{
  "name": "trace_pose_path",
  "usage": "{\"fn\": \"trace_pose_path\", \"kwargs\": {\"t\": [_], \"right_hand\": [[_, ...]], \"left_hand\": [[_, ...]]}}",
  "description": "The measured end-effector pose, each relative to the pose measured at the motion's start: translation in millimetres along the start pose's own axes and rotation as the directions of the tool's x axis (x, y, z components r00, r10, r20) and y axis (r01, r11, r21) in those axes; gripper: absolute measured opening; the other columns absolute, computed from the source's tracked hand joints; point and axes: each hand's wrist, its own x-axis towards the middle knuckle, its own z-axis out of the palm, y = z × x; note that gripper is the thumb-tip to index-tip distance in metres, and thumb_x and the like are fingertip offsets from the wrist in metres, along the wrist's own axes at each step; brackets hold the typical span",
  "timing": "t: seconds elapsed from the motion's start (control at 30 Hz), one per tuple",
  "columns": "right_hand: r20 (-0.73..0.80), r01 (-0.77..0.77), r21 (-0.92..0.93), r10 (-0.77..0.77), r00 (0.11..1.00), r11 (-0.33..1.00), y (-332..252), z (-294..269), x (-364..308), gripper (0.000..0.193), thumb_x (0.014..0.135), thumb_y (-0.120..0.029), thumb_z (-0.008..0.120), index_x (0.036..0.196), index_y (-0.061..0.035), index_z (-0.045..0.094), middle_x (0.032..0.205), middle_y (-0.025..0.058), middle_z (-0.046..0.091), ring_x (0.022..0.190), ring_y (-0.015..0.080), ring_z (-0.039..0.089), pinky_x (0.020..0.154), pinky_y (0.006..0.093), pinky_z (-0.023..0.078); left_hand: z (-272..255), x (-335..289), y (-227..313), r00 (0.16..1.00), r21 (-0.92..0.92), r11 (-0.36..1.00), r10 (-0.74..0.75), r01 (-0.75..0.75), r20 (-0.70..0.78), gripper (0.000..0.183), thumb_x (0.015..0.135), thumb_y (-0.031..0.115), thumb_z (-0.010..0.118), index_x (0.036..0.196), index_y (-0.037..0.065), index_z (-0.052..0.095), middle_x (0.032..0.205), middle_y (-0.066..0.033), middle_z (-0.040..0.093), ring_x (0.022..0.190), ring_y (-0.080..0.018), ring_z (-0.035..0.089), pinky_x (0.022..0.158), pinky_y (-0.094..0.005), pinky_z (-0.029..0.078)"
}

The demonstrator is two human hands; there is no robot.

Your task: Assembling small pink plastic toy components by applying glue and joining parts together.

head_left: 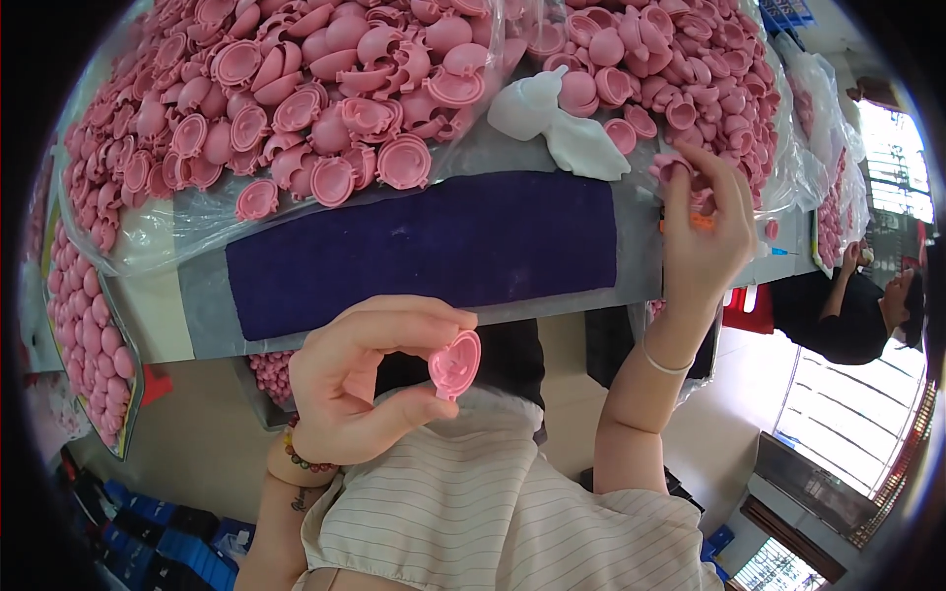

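Observation:
My left hand [355, 379] is raised in front of my body, near side of the table. Thumb and forefinger pinch a small pink plastic shell [454, 364] by its edges, its hollow ringed face showing. Over the table's right side, my right hand [714, 212] reaches forward to the edge of a pile. A pink plastic piece [671, 165] sits between its curled fingertips, its shape partly covered by them. Large heaps of pink shells [345, 59], some domed and some ringed, lie along the far side on clear plastic sheeting.
A dark purple cloth mat [424, 246] lies along the table's front. Behind its right end rests a crumpled white cloth [562, 128]. Something orange [702, 223] lies under my right hand. At far right a co-worker [838, 305] sits; a tray of pink pieces [89, 345] stands left.

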Motion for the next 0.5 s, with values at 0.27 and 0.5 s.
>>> {"fn": "trace_pose_path", "kwargs": {"t": [0.27, 0.5], "right_hand": [[0.031, 0.465, 0.157, -0.475, 0.879, 0.871, -31, 9, -40, 0.021, 0.055, 0.006, 0.062, 0.075, -0.0016, 0.059, 0.072, 0.0047, 0.053, 0.063, 0.0165, 0.052, 0.055, 0.0238, 0.041], [0.191, 0.066, 0.307, -0.129, 0.973, 0.949, -35, -10, -44, 0.032, 0.051, -0.001, 0.064, 0.082, 0.0015, 0.058, 0.081, 0.0088, 0.055, 0.073, 0.0204, 0.052, 0.065, 0.0270, 0.041]], "left_hand": [[-2, 1, 0, 1.000, -0.128, 0.992, 0.015, -0.018, -0.024, 0.040, 0.065, 0.002, 0.068, 0.100, -0.007, 0.050, 0.102, -0.0189, 0.051, 0.089, -0.0209, 0.055, 0.075, -0.0280, 0.046], [-1, 2, -3, 0.999, -0.164, 0.986, -0.041, 0.040, -0.004, 0.040, 0.067, 0.001, 0.066, 0.102, -0.007, 0.049, 0.103, -0.0180, 0.051, 0.090, -0.0187, 0.054, 0.076, -0.0277, 0.046]]}}
